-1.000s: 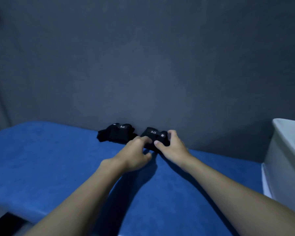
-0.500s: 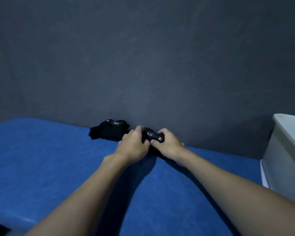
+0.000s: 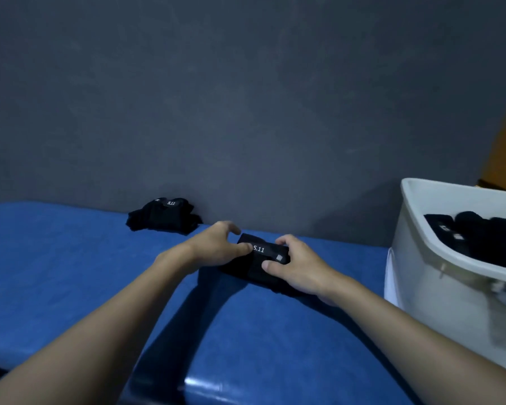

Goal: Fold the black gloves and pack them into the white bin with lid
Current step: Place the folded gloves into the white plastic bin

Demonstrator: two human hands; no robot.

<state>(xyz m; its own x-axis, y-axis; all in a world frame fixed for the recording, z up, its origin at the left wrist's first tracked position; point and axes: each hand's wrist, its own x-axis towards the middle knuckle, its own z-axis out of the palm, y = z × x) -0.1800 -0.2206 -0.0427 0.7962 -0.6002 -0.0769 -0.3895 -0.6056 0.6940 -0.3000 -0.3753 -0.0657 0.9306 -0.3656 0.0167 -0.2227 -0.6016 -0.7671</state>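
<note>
Left hand, right hand grip glove, maybe folded

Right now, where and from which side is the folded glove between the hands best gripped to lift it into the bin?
Across its middle, from above: thumb on the near edge, fingers over the far one. The folded glove lies as a flat, compact bundle, so pinching across the layers should keep the fold shut. The right hand holds it so.
</note>
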